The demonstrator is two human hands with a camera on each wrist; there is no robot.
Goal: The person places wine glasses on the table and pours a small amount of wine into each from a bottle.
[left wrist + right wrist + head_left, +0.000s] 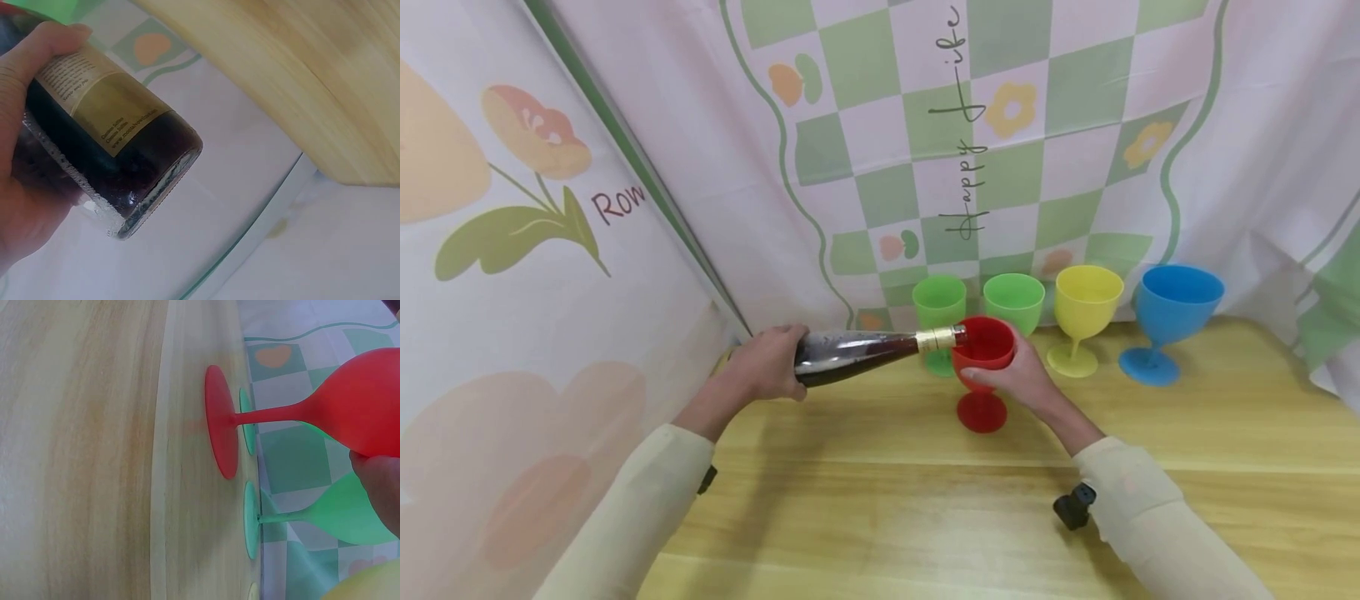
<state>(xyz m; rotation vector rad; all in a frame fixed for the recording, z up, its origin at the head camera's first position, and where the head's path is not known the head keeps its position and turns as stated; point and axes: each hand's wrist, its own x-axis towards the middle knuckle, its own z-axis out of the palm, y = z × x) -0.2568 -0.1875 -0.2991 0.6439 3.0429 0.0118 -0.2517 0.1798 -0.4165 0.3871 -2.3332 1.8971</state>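
Note:
My left hand (771,364) grips a dark glass wine bottle (850,357) round its lower body, tipped nearly level with the neck pointing right. In the left wrist view the bottle's base and gold label (119,112) show, with dark liquid inside. Its gold-collared mouth lies at the rim of a red plastic goblet (982,412). My right hand (1018,375) holds the goblet's bowl from the right, thumb across the near side. The right wrist view shows the red goblet (362,406) by its bowl and stem, its foot at the wooden tabletop.
Behind stand two green goblets (938,304) (1015,302). A yellow goblet (1087,304) and a blue goblet (1176,308) stand to the right on the wooden table (925,517). A printed curtain (865,150) hangs behind the table and another fabric panel (535,317) on the left.

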